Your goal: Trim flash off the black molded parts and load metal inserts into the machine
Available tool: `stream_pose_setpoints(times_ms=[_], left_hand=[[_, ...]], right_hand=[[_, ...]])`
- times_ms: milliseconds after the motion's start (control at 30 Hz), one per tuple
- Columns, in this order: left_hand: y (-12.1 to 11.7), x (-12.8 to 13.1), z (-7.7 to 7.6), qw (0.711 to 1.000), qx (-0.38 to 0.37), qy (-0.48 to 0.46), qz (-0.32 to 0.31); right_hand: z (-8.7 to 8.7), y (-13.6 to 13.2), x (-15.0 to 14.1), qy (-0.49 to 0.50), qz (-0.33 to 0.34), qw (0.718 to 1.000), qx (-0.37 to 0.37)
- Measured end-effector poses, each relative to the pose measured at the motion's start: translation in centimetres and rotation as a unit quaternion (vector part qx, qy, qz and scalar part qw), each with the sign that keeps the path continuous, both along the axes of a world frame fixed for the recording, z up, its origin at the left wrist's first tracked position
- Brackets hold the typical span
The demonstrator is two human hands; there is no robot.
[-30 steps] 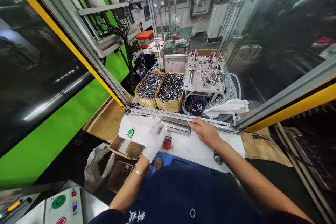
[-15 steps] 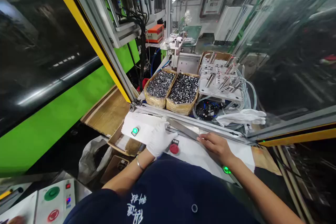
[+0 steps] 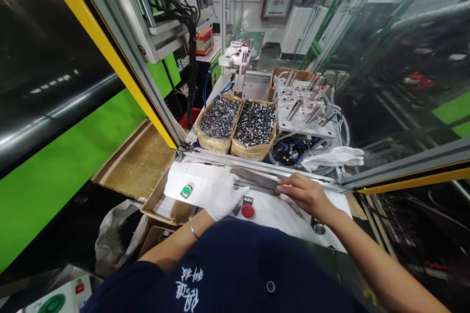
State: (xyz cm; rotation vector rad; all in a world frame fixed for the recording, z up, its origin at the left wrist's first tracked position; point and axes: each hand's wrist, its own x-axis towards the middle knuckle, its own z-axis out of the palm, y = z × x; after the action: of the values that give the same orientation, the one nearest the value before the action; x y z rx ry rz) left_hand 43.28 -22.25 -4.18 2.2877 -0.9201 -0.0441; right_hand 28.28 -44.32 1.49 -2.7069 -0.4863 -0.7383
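My left hand (image 3: 224, 195), in a white glove, grips the left end of a flat grey metal bar (image 3: 255, 180). My bare right hand (image 3: 305, 193) pinches the bar's right end. The bar lies across the white control panel (image 3: 198, 180), just in front of the machine's aluminium rail (image 3: 264, 168). A green button (image 3: 187, 190) sits left of the gloved hand and a red button (image 3: 247, 211) lies between my two hands.
Behind the rail stand two boxes of small metal rings (image 3: 219, 117) (image 3: 256, 123), a pin fixture plate (image 3: 306, 107) with hoses, and a spare white glove (image 3: 334, 157). A cardboard tray (image 3: 137, 161) lies at left. Glass guard panels flank the opening.
The bar has turned from slanting to lying along the rail, both hands moving up with it. The green lamps have gone out. The camera shifted.
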Motion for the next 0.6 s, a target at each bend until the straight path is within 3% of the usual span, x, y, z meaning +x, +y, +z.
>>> stream_pose_setpoints(times_ms=[300, 400, 467, 533, 600], left_hand=[[0.6, 0.5, 1.3, 0.995, 0.038, -0.049, -0.083], [0.6, 0.5, 1.4, 0.992, 0.037, -0.066, -0.099], [0.5, 0.6, 1.2, 0.991, 0.032, -0.073, -0.112], [0.6, 0.7, 0.9, 0.990, 0.020, -0.080, -0.118], [0.8, 0.8, 0.5, 0.988, -0.007, -0.087, -0.128]], right_hand=[[3.1, -0.4, 1.0, 0.139, -0.012, 0.988, 0.067], [3.9, 0.1, 1.4, 0.115, -0.080, 0.978, 0.152], [4.5, 0.4, 2.0, 0.079, -0.176, 0.947, 0.258], [5.3, 0.5, 3.1, 0.060, -0.257, 0.885, 0.385], [6.6, 0.3, 4.5, 0.067, -0.282, 0.821, 0.492]])
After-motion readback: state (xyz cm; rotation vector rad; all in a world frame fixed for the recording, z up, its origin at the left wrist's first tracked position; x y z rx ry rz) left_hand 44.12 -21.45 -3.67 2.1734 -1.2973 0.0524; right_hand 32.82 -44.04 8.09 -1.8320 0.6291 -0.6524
